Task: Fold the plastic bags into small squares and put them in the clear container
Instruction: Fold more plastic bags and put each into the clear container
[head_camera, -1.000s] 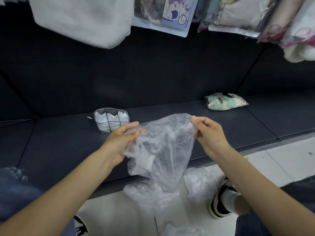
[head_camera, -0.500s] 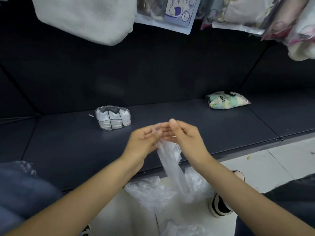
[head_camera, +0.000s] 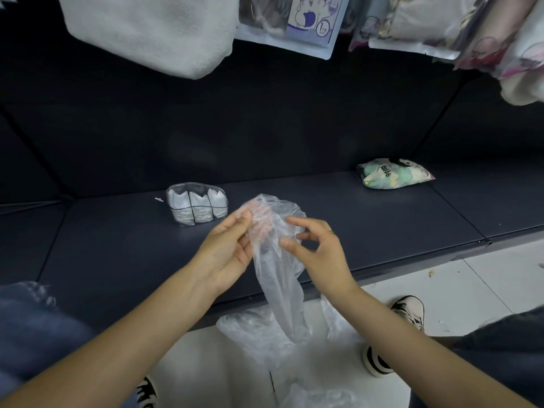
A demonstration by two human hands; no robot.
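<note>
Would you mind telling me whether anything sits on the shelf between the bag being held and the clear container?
Nothing visible does. The plastic bag, held in the left hand, hangs just right of the clear container, with only bare dark shelf between them.

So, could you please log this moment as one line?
left hand: holds plastic bag | right hand: open beside it | clear container: partly filled

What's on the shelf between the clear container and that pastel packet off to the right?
Nothing rests there: the head view shows bare dark shelf between the clear container and the pastel packet.
</note>
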